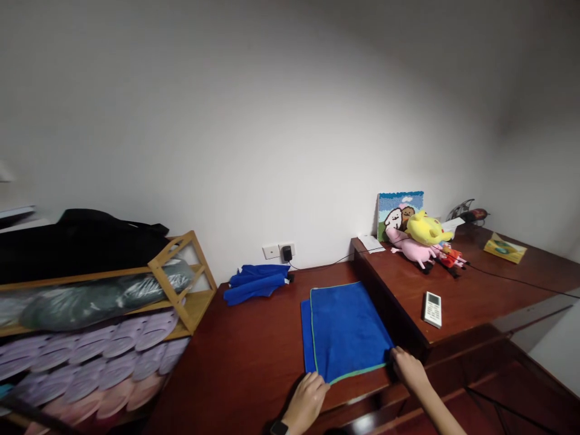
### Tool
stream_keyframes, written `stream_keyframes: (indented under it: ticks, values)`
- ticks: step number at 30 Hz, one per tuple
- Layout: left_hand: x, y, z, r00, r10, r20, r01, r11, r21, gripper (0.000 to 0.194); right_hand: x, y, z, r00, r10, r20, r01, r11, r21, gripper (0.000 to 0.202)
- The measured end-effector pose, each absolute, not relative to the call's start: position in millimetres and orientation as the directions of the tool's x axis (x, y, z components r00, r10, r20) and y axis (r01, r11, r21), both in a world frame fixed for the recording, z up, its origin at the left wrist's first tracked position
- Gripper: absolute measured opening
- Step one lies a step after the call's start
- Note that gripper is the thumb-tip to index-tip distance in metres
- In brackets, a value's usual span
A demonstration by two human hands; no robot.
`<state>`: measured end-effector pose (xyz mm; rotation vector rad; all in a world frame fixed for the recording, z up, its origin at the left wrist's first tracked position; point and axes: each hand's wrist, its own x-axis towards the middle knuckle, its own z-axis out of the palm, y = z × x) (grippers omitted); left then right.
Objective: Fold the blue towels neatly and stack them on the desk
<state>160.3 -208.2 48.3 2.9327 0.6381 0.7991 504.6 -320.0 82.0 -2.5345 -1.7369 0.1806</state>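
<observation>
A blue cloth point(348, 329) with a green stitched edge lies flat on the dark red wooden tabletop point(254, 350), with another blue layer showing along its left side. My left hand point(308, 399), a dark watch at its wrist, pinches the cloth's near left corner. At the near right corner my right hand point(408, 367) has its fingers closed on the same cloth. Farther back, against the wall, sits a crumpled pile of blue cloths point(258, 283).
The raised desk point(453, 290) on the right bears a white remote control point(432, 309), plush toys point(421, 241), a painted picture point(399, 208) and a yellow packet point(505, 249). A black plug point(287, 254) trails a cable rightward. A wooden rack point(197, 296) with lilac slippers point(122, 338) stands left.
</observation>
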Motion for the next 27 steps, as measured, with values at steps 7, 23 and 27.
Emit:
stream_keyframes:
  ticks: [7, 23, 27]
  values:
    - [154.7, -216.1, 42.7, 0.786, 0.386, 0.482, 0.349, -0.922, 0.170, 0.037, 506.6, -319.0, 85.2, 0.385, 0.921, -0.060, 0.917, -0.389, -0.087, 0.039]
    - [-61.3, -71.6, 33.6, 0.223, 0.865, 0.449, 0.929, -0.328, 0.170, 0.053, 393.3, -216.4, 63.4, 0.451, 0.887, -0.101, 0.865, -0.462, -0.194, 0.076]
    - [-72.4, -66.2, 26.4, 0.196, 0.875, 0.443, 0.935, -0.303, 0.185, 0.058, 398.2, -192.6, 39.4, 0.473, 0.878, -0.078, 0.864, -0.479, -0.155, 0.074]
